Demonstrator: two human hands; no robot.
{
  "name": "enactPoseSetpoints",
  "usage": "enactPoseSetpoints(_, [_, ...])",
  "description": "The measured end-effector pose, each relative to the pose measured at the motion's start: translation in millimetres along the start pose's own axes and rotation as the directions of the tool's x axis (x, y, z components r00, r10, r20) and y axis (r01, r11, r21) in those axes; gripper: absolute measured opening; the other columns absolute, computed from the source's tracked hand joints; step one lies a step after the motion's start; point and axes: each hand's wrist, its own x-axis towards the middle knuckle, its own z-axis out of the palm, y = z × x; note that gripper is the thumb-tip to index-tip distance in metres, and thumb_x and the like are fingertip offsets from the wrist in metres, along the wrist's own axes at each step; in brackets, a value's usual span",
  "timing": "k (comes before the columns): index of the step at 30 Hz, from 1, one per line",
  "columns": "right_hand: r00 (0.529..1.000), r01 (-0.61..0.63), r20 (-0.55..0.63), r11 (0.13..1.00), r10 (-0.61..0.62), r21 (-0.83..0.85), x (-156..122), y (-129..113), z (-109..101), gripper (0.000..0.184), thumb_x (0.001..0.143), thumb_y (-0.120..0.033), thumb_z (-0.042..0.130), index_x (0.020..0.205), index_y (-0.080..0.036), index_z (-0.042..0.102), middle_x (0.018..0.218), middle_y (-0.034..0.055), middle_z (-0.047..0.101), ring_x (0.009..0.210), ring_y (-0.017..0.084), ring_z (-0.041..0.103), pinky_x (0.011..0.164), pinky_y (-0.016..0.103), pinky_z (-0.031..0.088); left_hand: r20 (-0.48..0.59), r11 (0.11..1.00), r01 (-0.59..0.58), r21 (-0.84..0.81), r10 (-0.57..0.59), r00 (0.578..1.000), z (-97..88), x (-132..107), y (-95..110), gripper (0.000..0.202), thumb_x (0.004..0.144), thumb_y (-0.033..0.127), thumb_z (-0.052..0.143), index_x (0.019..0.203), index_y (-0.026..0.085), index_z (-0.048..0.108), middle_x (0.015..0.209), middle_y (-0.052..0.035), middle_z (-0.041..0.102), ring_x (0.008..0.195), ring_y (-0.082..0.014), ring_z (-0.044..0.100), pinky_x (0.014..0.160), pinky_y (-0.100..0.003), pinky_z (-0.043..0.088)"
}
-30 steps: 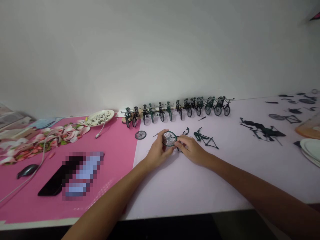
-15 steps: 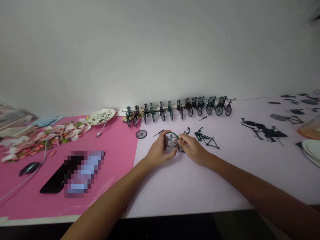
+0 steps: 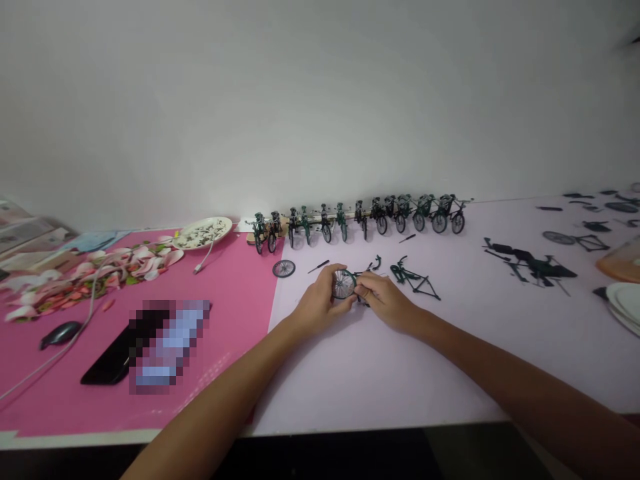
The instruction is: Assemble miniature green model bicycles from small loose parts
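Observation:
Between my two hands is a small model bicycle wheel [image 3: 343,285] with thin spokes and a dark green rim. My left hand [image 3: 319,298] is curled around its left side, thumb below. The fingers of my right hand [image 3: 379,293] pinch at the wheel's right edge; my fingers partly hide what they grip there. Behind the right hand lie dark curved parts [image 3: 378,262]. To the right rests a dark green model bicycle frame [image 3: 415,279]. A second wheel [image 3: 283,269] lies flat to the left, and a thin screwdriver [image 3: 319,267] lies just behind my left hand.
Several assembled model bicycles [image 3: 360,217] stand in a row near the wall. Another small tool [image 3: 407,238] lies before them. Loose dark parts [image 3: 535,263] are spread at right. On the pink left side are a phone [image 3: 113,357], a mouse [image 3: 61,335], a plate [image 3: 227,233] and petals [image 3: 115,273].
Both hands keep their hold on the wheel. The wheel is turned slightly and now shows more of its spokes; the right fingers have shifted a little at its edge.

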Motion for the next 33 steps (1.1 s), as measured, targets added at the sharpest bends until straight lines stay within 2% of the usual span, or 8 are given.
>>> enactPoseSetpoints(3, [1.0,-0.001,-0.011,1.0,0.001,0.005,0,-3,-1,0.049,0.109,-0.056,0.031,0.078,-0.022,0.049,0.078,0.0023,0.054,0.072,0.018,0.052,0.069,0.032,0.042,0.023,1.0,-0.029,0.007,0.029,0.999,-0.3,0,0,0.064,0.086,0.039,0.069,0.142,0.02,0.044,0.091,-0.0016,0.06,0.068,-0.0154,0.056,0.065,-0.029,0.046])
enactPoseSetpoints(6, [1.0,0.005,-0.029,1.0,-0.005,0.004,0,-4,-1,0.05,0.108,-0.059,0.03,0.078,-0.023,0.049,0.078,0.0028,0.055,0.072,0.019,0.054,0.07,0.032,0.043,0.037,0.999,-0.034,0.023,0.033,0.999,-1.0,0,2,0.063,0.085,0.038,0.069,0.141,0.02,0.046,0.095,-0.0025,0.061,0.07,-0.0151,0.057,0.069,-0.029,0.047])
enactPoseSetpoints(15, [1.0,-0.019,-0.006,1.0,0.019,-0.011,2,-4,-4,0.037,0.107,-0.043,0.044,0.079,-0.022,0.056,0.077,0.0032,0.065,0.073,0.019,0.061,0.072,0.032,0.047,0.069,0.995,0.0,0.102,-0.007,0.998,-5.4,0,4,0.063,0.084,0.035,0.068,0.141,0.023,0.046,0.091,-0.0005,0.062,0.07,-0.0164,0.059,0.071,-0.03,0.046])
enactPoseSetpoints(20, [0.995,-0.049,-0.094,0.993,0.039,-0.109,6,-6,-15,0.022,0.104,-0.04,0.05,0.106,-0.024,0.065,0.099,0.0069,0.068,0.085,0.022,0.065,0.073,0.034,0.051,0.032,0.986,-0.039,0.16,0.035,0.999,-11.6,3,4,0.064,0.086,0.046,0.068,0.141,0.021,0.049,0.095,-0.0041,0.064,0.08,-0.0209,0.062,0.074,-0.033,0.049])
enactPoseSetpoints(25, [0.977,-0.089,-0.204,0.985,0.057,-0.148,10,3,-22,0.02,0.102,-0.038,0.051,0.105,-0.024,0.066,0.102,0.0095,0.066,0.092,0.025,0.066,0.073,0.037,0.055,0.006,0.956,-0.106,0.274,0.108,0.994,-25.2,9,-4,0.058,0.09,0.051,0.062,0.138,0.018,0.054,0.107,-0.0113,0.066,0.099,-0.0276,0.064,0.089,-0.04,0.052])
enactPoseSetpoints(28, [0.966,-0.073,-0.257,0.988,0.037,-0.134,11,7,-21,0.019,0.101,-0.037,0.052,0.102,-0.024,0.065,0.1,0.0101,0.065,0.093,0.026,0.065,0.072,0.038,0.057,-0.046,0.913,-0.028,0.406,0.051,0.998,-39.1,16,-18,0.058,0.093,0.053,0.058,0.137,0.015,0.056,0.124,-0.0172,0.061,0.115,-0.0325,0.061,0.102,-0.046,0.049])
enactPoseSetpoints(31, [0.967,-0.08,-0.249,0.99,0.049,-0.116,11,7,-21,0.019,0.101,-0.038,0.052,0.103,-0.024,0.065,0.1,0.0106,0.065,0.092,0.026,0.064,0.073,0.041,0.058,-0.093,0.831,0.144,0.538,-0.112,0.989,-56.6,22,-35,0.066,0.097,0.055,0.05,0.145,0.009,0.05,0.134,-0.0228,0.057,0.123,-0.038,0.057,0.107,-0.052,0.045])
enactPoseSetpoints(33, [0.973,-0.085,-0.224,0.989,0.056,-0.123,10,5,-21,0.02,0.101,-0.038,0.051,0.102,-0.024,0.065,0.1,0.0106,0.065,0.092,0.026,0.064,0.076,0.043,0.058,-0.084,0.774,0.204,0.6,-0.193,0.978,-67.4,23,-45,0.069,0.1,0.056,0.043,0.148,0.006,0.047,0.136,-0.0251,0.055,0.126,-0.0395,0.054,0.109,-0.054,0.042])
